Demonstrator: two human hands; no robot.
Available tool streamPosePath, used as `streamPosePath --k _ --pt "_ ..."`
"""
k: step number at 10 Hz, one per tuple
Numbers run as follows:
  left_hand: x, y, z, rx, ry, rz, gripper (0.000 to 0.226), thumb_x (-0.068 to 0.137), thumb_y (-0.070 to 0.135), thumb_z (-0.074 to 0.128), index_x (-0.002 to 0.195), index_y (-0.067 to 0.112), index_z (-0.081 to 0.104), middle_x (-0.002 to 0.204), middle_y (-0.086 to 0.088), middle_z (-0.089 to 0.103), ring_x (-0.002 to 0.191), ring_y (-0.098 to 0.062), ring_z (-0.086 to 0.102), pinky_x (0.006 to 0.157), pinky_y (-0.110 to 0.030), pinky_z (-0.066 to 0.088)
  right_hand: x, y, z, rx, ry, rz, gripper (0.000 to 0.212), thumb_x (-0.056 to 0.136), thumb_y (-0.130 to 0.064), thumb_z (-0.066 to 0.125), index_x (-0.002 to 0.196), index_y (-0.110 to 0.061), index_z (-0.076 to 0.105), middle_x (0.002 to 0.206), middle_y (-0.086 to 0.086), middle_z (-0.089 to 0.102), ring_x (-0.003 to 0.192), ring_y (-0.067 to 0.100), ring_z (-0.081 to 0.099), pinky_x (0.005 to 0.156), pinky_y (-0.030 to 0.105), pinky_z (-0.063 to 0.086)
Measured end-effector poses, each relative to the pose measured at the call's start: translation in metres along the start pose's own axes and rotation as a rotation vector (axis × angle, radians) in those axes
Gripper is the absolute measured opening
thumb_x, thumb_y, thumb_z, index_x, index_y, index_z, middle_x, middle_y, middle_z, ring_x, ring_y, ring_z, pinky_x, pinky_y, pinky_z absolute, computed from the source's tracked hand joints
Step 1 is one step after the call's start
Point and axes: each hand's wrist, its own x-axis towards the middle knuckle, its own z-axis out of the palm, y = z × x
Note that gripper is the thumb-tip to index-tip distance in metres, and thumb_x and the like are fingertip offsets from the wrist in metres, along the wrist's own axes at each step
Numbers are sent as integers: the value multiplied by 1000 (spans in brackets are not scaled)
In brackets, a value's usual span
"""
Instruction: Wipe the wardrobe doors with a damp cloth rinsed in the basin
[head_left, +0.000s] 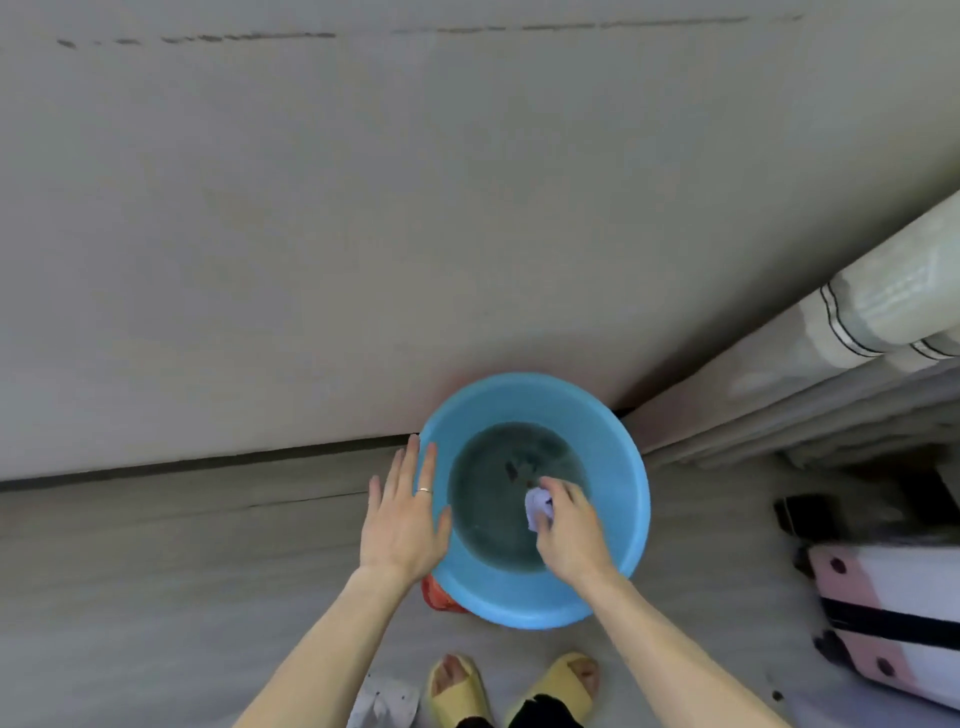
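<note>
Facing the broad pale-grey flat wardrobe door (363, 234), bent over the round blue plastic basin (621, 431) of murky water (488, 525). Hovering by its rim with the left hand (402, 519), fingers straight, empty. Pinching the small crumpled white cloth (535, 508) inside the basin in the curled grip of the right hand (571, 530). Dunk fully, then wring hard before wiping.

Left grip (405, 519) flat, fingers straight; right grip (571, 525) curled round cloth (535, 506); forearms extended.
</note>
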Motion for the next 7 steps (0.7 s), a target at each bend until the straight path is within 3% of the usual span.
streamPosePath --k 1,2,3,4,5,6,7 --pt "22 -5 19 15 130 56 87 98 37 53 158 14 -5 167 -1 -3 156 -24 9 121 -52 20 23 10 9 -111 1 -68 52 97 -9 49 148 -15 40 152 0 40 137 24 37 109 31 37" --pt "35 -10 32 65 152 70 91 91 29 64 157 10 3 165 -1 3 154 -23 18 116 -55 31 33 20 6 -241 18 -124 49 97 -17 51 146 -16 44 152 2 42 140 25 34 111 32 35" --pt "38 -14 37 155 172 87 103 72 18 78 157 3 21 163 -9 27 148 -25 25 105 -58 43 35 34 -8 -432 166 -159 53 79 -19 71 131 -14 61 147 8 51 141 30 39 112 45 38" --pt "36 -19 41 206 181 99 106 70 12 76 157 6 17 166 -4 16 151 -23 16 109 -58 40 30 46 -31 -616 225 -168 74 57 -14 79 130 -10 65 150 12 48 143 30 34 112 51 26" --pt "38 -23 54 215 223 92 103 75 10 69 159 8 10 169 0 -7 155 -17 -5 115 -57 31 29 70 -46 -689 238 -140 91 57 -9 75 144 -5 50 162 13 29 149 27 24 114 50 20" --pt "37 -19 54 216 222 63 100 74 8 63 160 8 10 169 1 -13 154 -15 -13 118 -54 21 27 86 -54 -699 113 -112 92 67 -9 69 153 -7 36 167 5 -7 152 26 4 120 45 19" --pt "39 -18 61 192 284 61 91 78 10 50 160 7 11 169 -1 -10 155 -17 -11 119 -55 24 37 68 -72 -636 -2 -114 80 90 -13 48 160 -13 9 163 0 -27 152 22 -19 123 43 4"
